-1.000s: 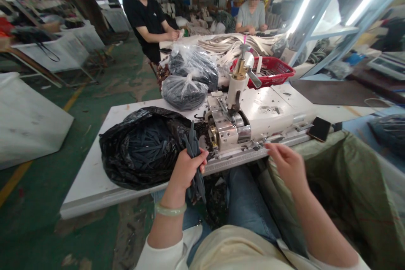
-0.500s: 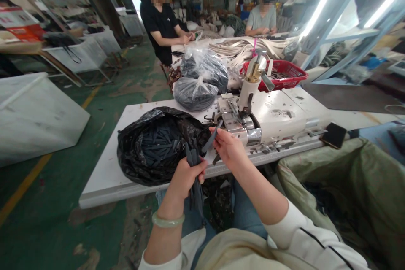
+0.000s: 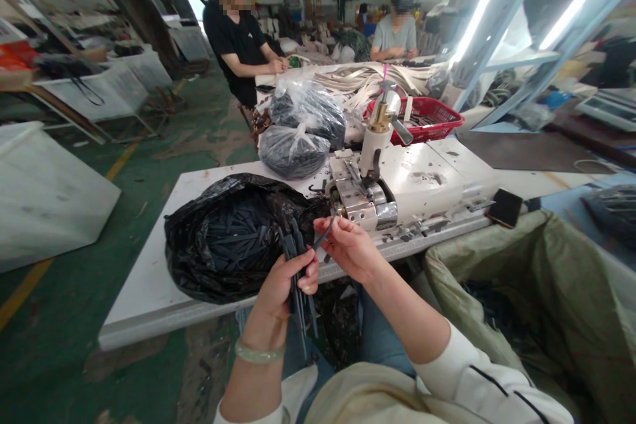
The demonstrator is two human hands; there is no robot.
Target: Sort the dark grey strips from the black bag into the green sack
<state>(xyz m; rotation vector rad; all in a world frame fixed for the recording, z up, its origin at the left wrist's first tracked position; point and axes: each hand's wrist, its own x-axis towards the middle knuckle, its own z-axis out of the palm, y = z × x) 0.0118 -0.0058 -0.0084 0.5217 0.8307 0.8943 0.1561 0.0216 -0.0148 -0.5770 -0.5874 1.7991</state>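
My left hand (image 3: pixel 297 273) is closed round a bundle of dark grey strips (image 3: pixel 293 243), whose ends stick out above and below the fist. My right hand (image 3: pixel 348 243) pinches a single dark strip (image 3: pixel 324 233) between thumb and fingers, in front of the machine. The strip's lower end comes close to my left fingers; whether they touch it I cannot tell. Just beyond my right hand stands a cream and metal bench machine (image 3: pixel 376 152) with rollers. To the left, an open black plastic bag (image 3: pixel 183 258) holds many more such strips (image 3: pixel 238 228).
Tied clear bags (image 3: pixel 297 149) of dark pieces and a red basket (image 3: pixel 437 120) stand behind the machine. A phone (image 3: pixel 505 207) lies on the table's right. A green sack (image 3: pixel 447 258) gapes at my right. Two people (image 3: pixel 238 40) work across the table.
My right hand has drawn back slightly from the machine, bringing its strip nearer my left hand. The bundle stays in my left fist. The whole view has shifted a little.
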